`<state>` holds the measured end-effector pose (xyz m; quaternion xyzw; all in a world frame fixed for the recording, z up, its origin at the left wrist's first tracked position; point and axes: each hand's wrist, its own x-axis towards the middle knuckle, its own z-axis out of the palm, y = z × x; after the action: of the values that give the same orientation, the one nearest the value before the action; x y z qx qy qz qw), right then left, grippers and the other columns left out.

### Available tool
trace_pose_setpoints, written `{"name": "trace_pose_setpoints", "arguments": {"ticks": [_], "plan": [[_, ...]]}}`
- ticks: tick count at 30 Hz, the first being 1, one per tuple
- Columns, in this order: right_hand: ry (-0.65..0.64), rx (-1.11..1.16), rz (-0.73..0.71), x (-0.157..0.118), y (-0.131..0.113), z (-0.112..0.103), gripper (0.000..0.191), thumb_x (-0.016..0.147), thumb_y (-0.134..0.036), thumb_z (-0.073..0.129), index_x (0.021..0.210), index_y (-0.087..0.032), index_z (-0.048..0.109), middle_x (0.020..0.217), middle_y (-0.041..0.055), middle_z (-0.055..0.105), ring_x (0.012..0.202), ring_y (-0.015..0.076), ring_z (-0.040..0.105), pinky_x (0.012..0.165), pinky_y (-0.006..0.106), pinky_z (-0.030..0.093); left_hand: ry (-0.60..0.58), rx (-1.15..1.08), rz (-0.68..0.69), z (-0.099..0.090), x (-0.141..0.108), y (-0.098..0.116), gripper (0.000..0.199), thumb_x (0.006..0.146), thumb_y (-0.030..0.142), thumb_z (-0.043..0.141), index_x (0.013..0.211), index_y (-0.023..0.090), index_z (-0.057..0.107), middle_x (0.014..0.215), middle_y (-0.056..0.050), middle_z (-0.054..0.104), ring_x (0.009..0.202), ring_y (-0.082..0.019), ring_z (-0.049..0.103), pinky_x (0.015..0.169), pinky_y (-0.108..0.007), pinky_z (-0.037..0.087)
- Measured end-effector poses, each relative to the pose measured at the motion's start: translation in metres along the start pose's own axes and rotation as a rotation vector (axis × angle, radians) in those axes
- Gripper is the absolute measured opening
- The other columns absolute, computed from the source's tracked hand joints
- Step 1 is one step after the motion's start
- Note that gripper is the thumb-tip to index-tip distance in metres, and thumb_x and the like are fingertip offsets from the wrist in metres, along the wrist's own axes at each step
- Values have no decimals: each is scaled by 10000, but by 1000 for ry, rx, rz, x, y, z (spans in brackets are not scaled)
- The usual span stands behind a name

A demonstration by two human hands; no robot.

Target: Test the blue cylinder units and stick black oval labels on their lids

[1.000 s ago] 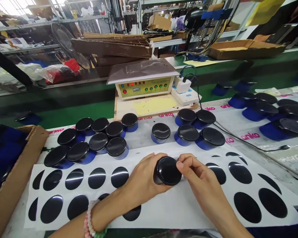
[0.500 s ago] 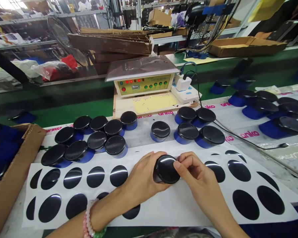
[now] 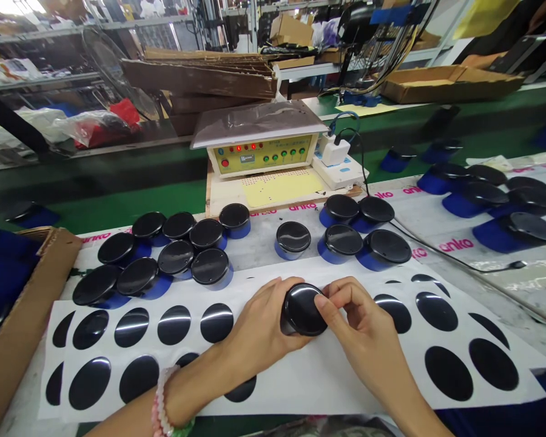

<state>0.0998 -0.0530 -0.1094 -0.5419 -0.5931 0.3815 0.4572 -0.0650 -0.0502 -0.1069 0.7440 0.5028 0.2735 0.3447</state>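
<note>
a round pot with a black top (image 3: 303, 311) was grasped in the left hand (image 3: 264, 321), its side wrapped by thumb and fingers. the thumb of the right hand (image 3: 359, 315) was laid on the right edge of the top, its fingers curled close by; whether anything was pinched there could not be told. the pot was held over white sheets (image 3: 318, 382), with black discs (image 3: 449, 372) seen on both sides of the hands. a beaded bracelet (image 3: 164, 403) was worn on the left wrist. beyond the sheets, blue pots with black tops (image 3: 293, 237) were grouped to left and right, one set apart between. behind them, a control box (image 3: 264, 158) was set on a wooden board (image 3: 221, 194), a power strip (image 3: 343, 175) just beside it.
</note>
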Motion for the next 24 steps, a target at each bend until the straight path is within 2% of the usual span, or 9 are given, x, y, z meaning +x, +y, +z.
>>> {"name": "trace_pose_setpoints", "arguments": {"ticks": [4,7,9,11,14,17,19,22,24], "plan": [[-30,-91,-57,-3,-3,-2,222,885,-301,534,704,-227,430,778,10,486,758,163,518,631,270,424,3,28,26,0,-1,-1,577,721,321,736,1211,263,435,1194,-14,600,1049,-188,579,890,-314,479],[-33,-270,-197,-4,-9,-2,181,903,-239,490,739,-229,415,781,13,468,704,153,493,551,257,383,-15,61,50,1,0,-3,588,736,310,721,1234,248,414,1219,-23,590,1101,-186,559,938,-313,463],[-32,-409,-313,-2,-12,-3,166,905,-202,467,749,-225,415,776,11,470,663,143,467,550,263,364,-19,87,64,1,0,-4,610,744,316,711,1258,237,393,1236,-32,584,1133,-190,545,971,-321,450],[-30,-528,-356,3,-11,-8,185,909,-218,460,729,-221,419,752,6,478,648,142,457,572,273,359,-8,119,76,2,0,-6,641,752,335,703,1288,234,367,1258,-42,573,1151,-193,538,985,-327,447],[50,-602,-237,11,-2,-27,267,913,-334,469,676,-222,416,687,-7,475,617,141,456,554,273,348,9,177,121,2,-2,-7,707,768,324,684,1353,239,296,1286,-57,551,1171,-195,525,1000,-333,445],[143,-580,-65,16,12,-60,320,886,-469,484,674,-230,460,622,-25,481,555,131,438,512,266,339,-31,304,214,1,-5,-4,687,796,248,639,1385,298,290,1346,-64,474,1193,-220,499,1005,-367,445],[152,-589,8,16,20,-83,361,851,-557,486,683,-238,505,572,-33,481,513,130,422,483,268,330,-55,405,265,0,-6,-4,634,820,225,600,1380,337,324,1393,-72,391,1199,-246,484,982,-388,463],[176,-646,46,17,26,-108,399,820,-624,473,741,-244,567,573,-20,522,491,141,455,470,280,358,12,518,239,-3,-4,-7,586,862,246,543,1397,318,317,1401,-106,326,1178,-265,491,931,-396,500],[232,-707,-23,22,27,-116,402,836,-605,461,873,-228,597,725,28,593,580,170,537,522,302,424,106,593,200,-7,0,-10,549,882,263,518,1397,297,330,1400,-131,286,1164,-280,495,901,-407,517]]}}
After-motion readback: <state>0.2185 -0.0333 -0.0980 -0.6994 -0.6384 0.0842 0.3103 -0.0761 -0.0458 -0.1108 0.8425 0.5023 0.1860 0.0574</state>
